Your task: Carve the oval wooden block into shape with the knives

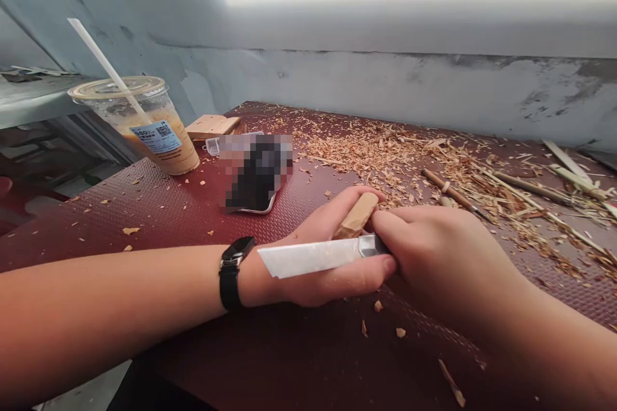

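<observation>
My left hand [313, 270] is closed around a small block of pale wood [357, 215], whose carved end sticks up between thumb and fingers. In my right hand [429, 237] is a knife [313, 258], its handle mostly hidden by the fingers. The flat, wide blade points left, lying over my left palm and thumb base toward the wrist. My left thumb reaches across to my right fingers, and the two hands touch. A black watch strap [230, 282] circles my left wrist.
Wood shavings [385, 157] cover the back and right of the dark red table [159, 205]. A carving tool [453, 192] and sticks lie at right. A phone [260, 173], a plastic cup of drink with a straw [159, 135] and wooden pieces [212, 125] stand left of centre.
</observation>
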Demonstrator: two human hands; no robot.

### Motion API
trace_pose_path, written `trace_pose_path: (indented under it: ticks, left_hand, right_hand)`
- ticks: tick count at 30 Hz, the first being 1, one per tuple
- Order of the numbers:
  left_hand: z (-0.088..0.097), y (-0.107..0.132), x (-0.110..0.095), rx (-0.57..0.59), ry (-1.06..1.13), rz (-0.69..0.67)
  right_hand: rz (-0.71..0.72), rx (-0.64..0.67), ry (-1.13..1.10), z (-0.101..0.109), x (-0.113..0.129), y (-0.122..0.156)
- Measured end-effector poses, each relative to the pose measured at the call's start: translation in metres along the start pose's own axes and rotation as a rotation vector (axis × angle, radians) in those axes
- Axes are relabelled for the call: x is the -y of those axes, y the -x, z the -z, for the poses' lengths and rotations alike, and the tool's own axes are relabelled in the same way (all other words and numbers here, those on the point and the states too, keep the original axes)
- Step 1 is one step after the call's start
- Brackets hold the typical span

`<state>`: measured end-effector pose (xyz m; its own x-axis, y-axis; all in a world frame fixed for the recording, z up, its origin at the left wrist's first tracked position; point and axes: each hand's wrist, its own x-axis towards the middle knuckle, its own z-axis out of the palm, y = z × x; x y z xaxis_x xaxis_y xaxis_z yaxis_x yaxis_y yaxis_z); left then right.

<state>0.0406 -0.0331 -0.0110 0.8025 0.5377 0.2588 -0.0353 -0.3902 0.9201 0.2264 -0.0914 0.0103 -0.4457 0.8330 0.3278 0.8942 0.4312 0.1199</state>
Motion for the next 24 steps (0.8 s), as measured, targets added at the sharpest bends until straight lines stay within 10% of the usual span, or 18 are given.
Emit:
trace_pose_path:
  ticks: [16,24]
  left_hand:
    - [-0.028,-0.002,0.004,-0.353,0.07,0.113]
    - [-0.009,-0.003,-0.01,-0.134,-0.152,0.113]
  right_hand:
    - [-0.359,0.181,0.08,0.002,0.013,0.0]
    - [-0.136,0.111,-0.045,0.005,0.002,0.002]
